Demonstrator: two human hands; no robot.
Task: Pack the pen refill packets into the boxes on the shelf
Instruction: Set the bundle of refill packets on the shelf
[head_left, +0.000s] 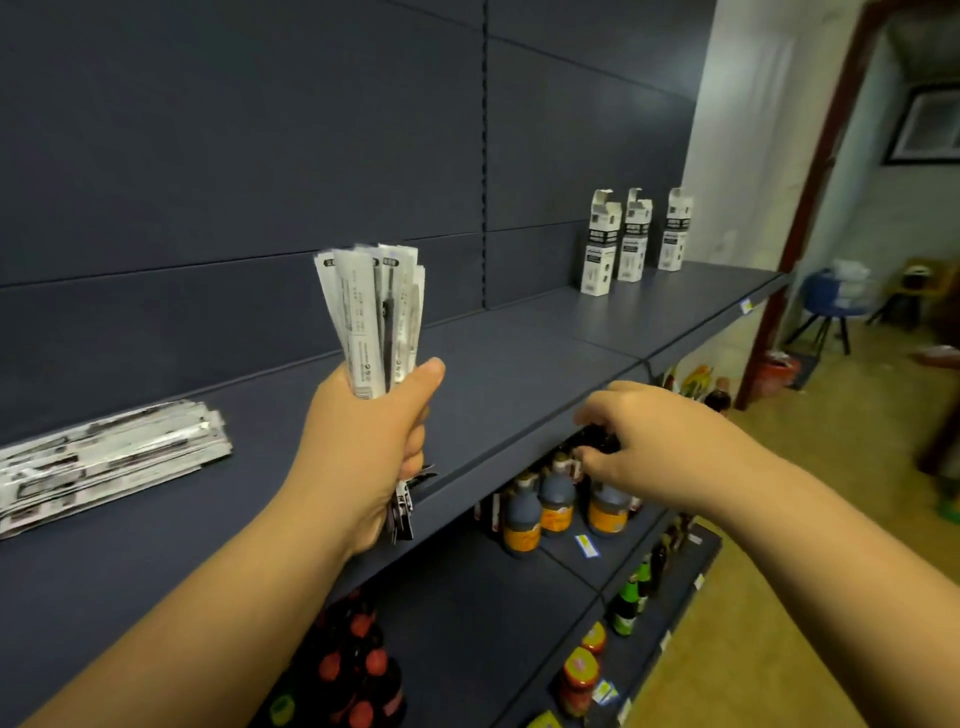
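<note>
A person stood at a dark store shelf (519, 374), seen from a head camera. The left hand (363, 441) was clenched around a thick bundle of pen refill packets (371, 317), held upright near the centre of the view, with the tops fanning out at 12 o'clock above the fist and the bottom ends poking out below it. The right hand (639, 431) hovered at about 3 o'clock from the left, over the shelf's front edge, with its fingers curled downward and empty as far as could be seen.

A second pile of packets (104, 462) lay flat on the shelf at 9 o'clock. 3 small white and black boxes (631, 239) stood upright with their top flaps open, far along the shelf at 1 o'clock, well apart from both hands.

Risks, as a judgement: the bundle looked loose and splayed at the top, so a slackened grip could let packets slide out and drop onto the bottles (556, 509) on the lower shelf. The boxes appeared light and narrow; pushing too many packets in at once, or pushing 1-handed without steadying a box, could tip it over or crumple its flap. Bent packet ends might also catch on the opening.
</note>
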